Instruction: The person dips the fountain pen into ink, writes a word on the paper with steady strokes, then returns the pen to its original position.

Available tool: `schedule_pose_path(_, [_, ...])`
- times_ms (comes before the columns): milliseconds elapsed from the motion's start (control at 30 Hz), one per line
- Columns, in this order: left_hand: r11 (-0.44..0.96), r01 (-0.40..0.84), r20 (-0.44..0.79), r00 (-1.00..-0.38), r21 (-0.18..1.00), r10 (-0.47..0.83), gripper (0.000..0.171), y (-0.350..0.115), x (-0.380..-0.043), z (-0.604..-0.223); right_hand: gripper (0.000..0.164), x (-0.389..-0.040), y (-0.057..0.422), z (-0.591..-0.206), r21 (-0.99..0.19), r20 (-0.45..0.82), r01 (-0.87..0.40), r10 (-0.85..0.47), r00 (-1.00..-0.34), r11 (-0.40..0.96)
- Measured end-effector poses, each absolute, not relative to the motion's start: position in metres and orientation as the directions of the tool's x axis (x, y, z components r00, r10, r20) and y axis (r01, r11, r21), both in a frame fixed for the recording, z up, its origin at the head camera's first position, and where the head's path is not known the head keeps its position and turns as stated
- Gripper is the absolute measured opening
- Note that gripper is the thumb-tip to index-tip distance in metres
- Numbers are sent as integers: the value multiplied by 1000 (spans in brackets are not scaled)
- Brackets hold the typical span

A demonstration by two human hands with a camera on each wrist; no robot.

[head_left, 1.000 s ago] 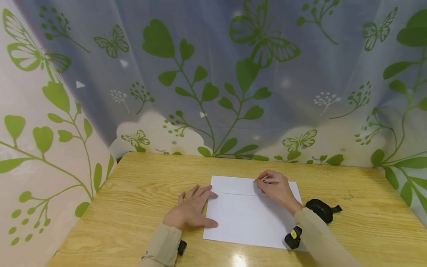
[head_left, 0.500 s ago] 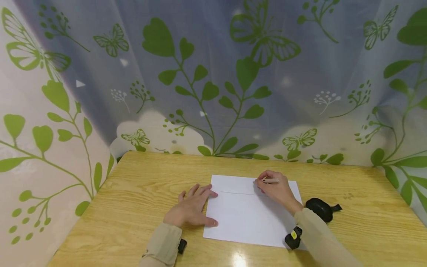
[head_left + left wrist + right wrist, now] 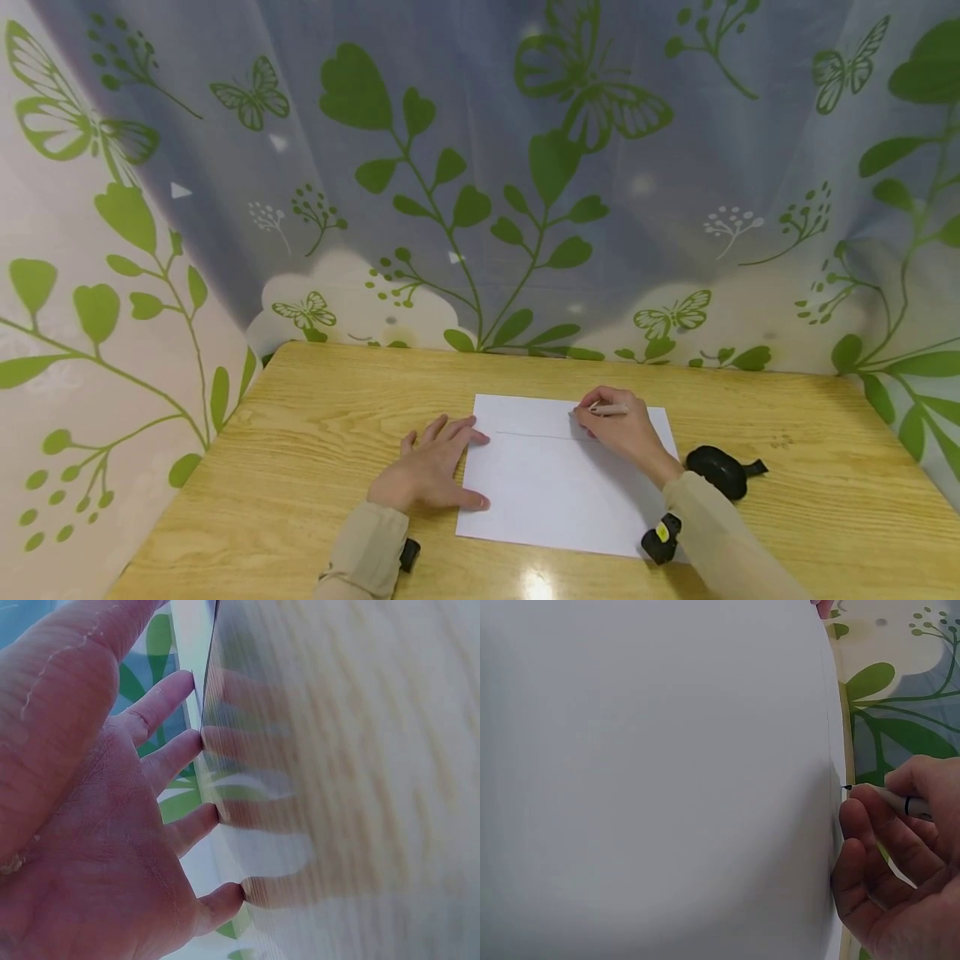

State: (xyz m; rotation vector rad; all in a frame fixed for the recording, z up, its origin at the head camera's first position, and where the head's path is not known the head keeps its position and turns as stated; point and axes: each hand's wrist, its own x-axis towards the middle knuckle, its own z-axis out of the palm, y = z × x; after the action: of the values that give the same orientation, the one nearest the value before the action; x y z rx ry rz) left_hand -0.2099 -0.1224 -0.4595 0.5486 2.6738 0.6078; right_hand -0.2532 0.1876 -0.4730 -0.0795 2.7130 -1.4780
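A sheet of white paper [image 3: 540,500] lies on the wooden table, with one thin, nearly straight line [image 3: 536,435] across its upper part. My right hand [image 3: 621,429] pinches a light-coloured pen [image 3: 611,409] above that line, near the sheet's far edge. In the right wrist view the pen's dark tip [image 3: 847,787] points at the paper, and the other fingers curl beneath the pen. My left hand [image 3: 431,477] lies spread at the sheet's left edge, thumb and index fingertip over the paper. The left wrist view shows its fingertips [image 3: 229,896] resting on the tabletop.
A black oval case [image 3: 717,472] with a short strap lies on the table right of the sheet, beside the right sleeve. Behind the table's far edge hangs a curtain [image 3: 450,250] printed with green leaves and butterflies. Both wrists carry small black cameras.
The pen in my right hand has tilted slightly, its tip a touch nearer to the drawn line. My left hand and the paper stay in place.
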Motion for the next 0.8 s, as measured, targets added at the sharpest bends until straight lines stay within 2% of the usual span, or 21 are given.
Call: schedule_pose_path(800, [828, 294, -230, -868, 477, 440, 78, -122, -209, -459, 10, -238, 188, -470, -820, -52, 3, -69, -996, 572])
